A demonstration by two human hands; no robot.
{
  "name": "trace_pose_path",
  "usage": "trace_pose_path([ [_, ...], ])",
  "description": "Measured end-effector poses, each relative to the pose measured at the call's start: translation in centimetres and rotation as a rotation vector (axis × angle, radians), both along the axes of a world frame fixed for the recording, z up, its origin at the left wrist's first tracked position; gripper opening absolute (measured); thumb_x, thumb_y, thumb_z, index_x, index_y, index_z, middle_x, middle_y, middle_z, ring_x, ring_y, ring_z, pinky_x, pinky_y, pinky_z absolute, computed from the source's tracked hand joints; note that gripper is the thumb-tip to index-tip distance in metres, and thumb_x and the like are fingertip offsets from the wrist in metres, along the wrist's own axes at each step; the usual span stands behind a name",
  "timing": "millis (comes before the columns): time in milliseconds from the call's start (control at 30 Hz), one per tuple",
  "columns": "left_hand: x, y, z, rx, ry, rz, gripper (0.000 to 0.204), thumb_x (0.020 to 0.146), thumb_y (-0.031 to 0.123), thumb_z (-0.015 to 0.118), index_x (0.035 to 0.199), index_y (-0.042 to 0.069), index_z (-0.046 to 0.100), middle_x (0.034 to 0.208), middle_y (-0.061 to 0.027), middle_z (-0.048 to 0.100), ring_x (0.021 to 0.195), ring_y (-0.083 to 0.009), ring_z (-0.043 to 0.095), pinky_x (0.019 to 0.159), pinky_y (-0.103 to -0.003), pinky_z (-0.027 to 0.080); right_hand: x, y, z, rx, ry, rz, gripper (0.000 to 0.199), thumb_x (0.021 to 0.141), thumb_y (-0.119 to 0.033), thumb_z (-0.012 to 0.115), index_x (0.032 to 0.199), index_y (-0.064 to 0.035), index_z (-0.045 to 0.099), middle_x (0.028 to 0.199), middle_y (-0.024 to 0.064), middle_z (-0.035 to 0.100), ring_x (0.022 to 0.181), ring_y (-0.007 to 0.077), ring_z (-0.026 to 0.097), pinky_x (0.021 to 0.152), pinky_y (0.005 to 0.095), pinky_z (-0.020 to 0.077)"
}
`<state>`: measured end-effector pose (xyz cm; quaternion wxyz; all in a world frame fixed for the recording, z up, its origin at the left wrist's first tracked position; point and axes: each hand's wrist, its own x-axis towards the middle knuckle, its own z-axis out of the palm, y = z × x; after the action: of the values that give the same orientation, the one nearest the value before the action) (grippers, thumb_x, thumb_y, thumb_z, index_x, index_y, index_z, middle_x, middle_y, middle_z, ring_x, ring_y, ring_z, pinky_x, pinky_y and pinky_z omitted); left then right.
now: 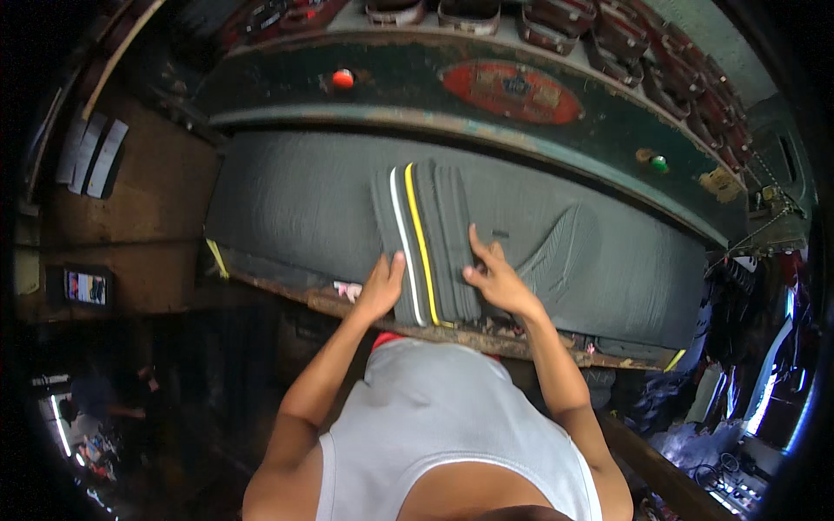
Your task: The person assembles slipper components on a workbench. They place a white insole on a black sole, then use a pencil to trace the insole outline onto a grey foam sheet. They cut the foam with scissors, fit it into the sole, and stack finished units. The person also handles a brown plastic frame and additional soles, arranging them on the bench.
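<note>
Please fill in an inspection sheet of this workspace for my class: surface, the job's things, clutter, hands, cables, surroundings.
Surface: long dark grey bed, worn along its front edge
Job's things: stack of grey strips, including a white strip and a yellow strip
Clutter: small dark piece; pale pinkish scrap
Hands: left hand at the stack's left edge; right hand at its right
Cables: dark loops at lower right, possibly cables
Surroundings: green beam with red button and green button; lit screen at left

Rm's dim, w/ brown tabletop [156, 187] L, grey wall [728, 39] upper R (bluish glare [763, 406] below).
</note>
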<state>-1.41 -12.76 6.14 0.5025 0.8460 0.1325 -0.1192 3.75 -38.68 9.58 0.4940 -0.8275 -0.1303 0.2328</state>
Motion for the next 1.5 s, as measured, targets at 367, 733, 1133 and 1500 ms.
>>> trace_pose_path([
  [367,9.1,6.6,13.6,-0.947,-0.352,-0.135,0.071,0.109,0.054,0.026,0.149,-0.003,0.039,0.149,-0.0222,0.047,0.137,-0.0317,0.048,0.116,-0.044,0.037,3.4,7.8,22.9,0.189,-0.831,-0.034,0.044,0.081,-0.02,0.082,0.124,-0.0155,0.075,0.088,0.0066,0.043,0.087,0.0215,0.045,0.08,0.0329,0.0427],
  [733,37.8,4.0,32.2,-1.087,-0.386,-0.187,0.07,0.107,0.056,0.028,0.146,0.001,0.047,0.148,-0.018,0.053,0.134,-0.0335,0.052,0.115,-0.052,0.039,26.2,13.8,40.4,-0.629,-1.323,-0.267,0.042,0.095,-0.04,0.056,0.104,-0.0048,0.077,0.103,0.0223,0.073,0.098,0.0379,0.071,0.089,0.0471,0.055],
  [1133,45.7,7.5,31.9,-0.278,-0.354,-0.127,0.049,0.105,0.041,0.045,0.123,0.0,0.066,0.121,-0.0193,0.071,0.111,-0.0312,0.068,0.099,-0.048,0.05,35.9,13.2,37.5,-0.682,-1.067,-0.272,0.041,0.097,-0.048,0.058,0.128,-0.0239,0.071,0.124,0.0128,0.071,0.118,0.0318,0.066,0.105,0.0465,0.0475],
  [1500,35.3,6.9,38.5,0.421,-1.031,-0.055,0.058,0.104,0.048,0.049,0.131,0.0,0.064,0.127,-0.0197,0.067,0.117,-0.0283,0.063,0.103,-0.04,0.045,18.0,4.6,28.6,0.214,-1.292,-0.185,0.035,0.095,-0.032,0.061,0.114,-0.0039,0.072,0.102,0.0195,0.07,0.097,0.0305,0.068,0.087,0.0426,0.0535],
])
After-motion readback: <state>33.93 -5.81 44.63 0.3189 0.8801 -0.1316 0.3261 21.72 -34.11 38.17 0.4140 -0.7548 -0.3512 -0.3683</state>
